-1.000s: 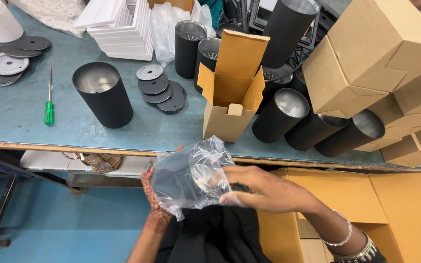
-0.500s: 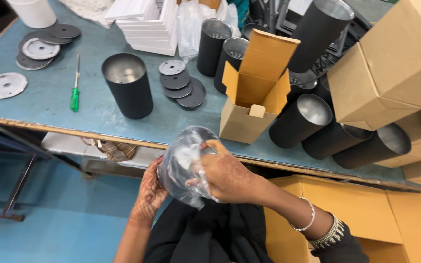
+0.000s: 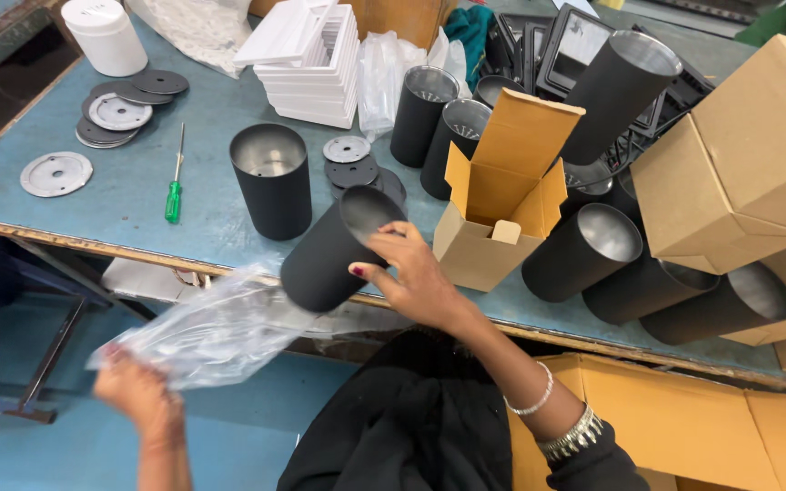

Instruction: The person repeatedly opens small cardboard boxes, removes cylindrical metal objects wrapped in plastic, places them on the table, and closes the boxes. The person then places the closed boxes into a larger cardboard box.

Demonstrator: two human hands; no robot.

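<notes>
Since half a second ago, the black tube has left the plastic bag. Right hand pinches its rim above the table edge; left hand grips the bag. Keep the tube steady, bag clear.

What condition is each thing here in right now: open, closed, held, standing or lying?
Black metal cylinder: tilted, held by right hand.
Clear plastic bag: crumpled, held by left hand.
Small cardboard box: flaps open.
Black cylinder on the table: upright, open end up.
Green-handled screwdriver: lying flat.
</notes>
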